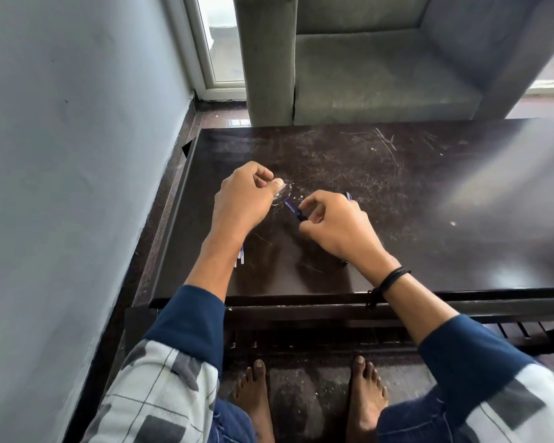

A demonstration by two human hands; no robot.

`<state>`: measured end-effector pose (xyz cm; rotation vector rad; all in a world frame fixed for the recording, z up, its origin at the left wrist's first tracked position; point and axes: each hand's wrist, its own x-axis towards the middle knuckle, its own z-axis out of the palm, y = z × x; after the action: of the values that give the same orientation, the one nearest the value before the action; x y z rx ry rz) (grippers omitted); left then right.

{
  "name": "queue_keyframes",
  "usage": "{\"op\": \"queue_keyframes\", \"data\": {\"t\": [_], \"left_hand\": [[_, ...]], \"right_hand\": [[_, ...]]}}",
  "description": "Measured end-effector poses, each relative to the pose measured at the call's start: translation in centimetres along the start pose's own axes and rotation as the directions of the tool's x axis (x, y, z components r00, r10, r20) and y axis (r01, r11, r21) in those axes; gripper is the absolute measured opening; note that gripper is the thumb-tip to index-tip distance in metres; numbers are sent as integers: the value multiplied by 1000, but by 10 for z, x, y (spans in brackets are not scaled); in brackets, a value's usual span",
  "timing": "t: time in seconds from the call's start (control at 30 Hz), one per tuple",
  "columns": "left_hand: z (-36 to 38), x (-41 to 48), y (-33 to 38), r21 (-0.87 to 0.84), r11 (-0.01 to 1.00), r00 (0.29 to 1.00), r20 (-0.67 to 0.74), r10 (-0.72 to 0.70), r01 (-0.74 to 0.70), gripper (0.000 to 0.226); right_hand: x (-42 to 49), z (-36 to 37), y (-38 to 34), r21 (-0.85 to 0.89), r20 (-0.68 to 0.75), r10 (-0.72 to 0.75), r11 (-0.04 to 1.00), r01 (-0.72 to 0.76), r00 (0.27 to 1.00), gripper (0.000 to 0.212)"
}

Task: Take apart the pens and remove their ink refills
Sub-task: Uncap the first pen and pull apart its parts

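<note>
right hand (336, 227) fingers pinch a blue pen (292, 209) above the desk (429, 199); left hand (245, 199) fingers curl tight, whether holding anything unclear.

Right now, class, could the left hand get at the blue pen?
Probably yes: the blue pen juts from the right hand toward the left hand, with only bare table between them.

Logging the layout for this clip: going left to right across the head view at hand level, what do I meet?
Grey wall → left hand → blue pen → right hand → black wristband.
</note>
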<state>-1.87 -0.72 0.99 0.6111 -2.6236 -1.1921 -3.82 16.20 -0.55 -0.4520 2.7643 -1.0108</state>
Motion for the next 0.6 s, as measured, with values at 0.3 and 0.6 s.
{"op": "queue_keyframes", "data": {"t": [0.3, 0.6], "left_hand": [[8, -13, 14, -571, 779, 961, 236, -145, 258, 9], [6, -13, 14, -622, 724, 952, 245, -182, 298, 15]], "right_hand": [[3, -3, -5, 329, -70, 12, 944, 12, 997, 5], [2, 0, 0, 84, -66, -119, 989, 125, 991, 13]]}}
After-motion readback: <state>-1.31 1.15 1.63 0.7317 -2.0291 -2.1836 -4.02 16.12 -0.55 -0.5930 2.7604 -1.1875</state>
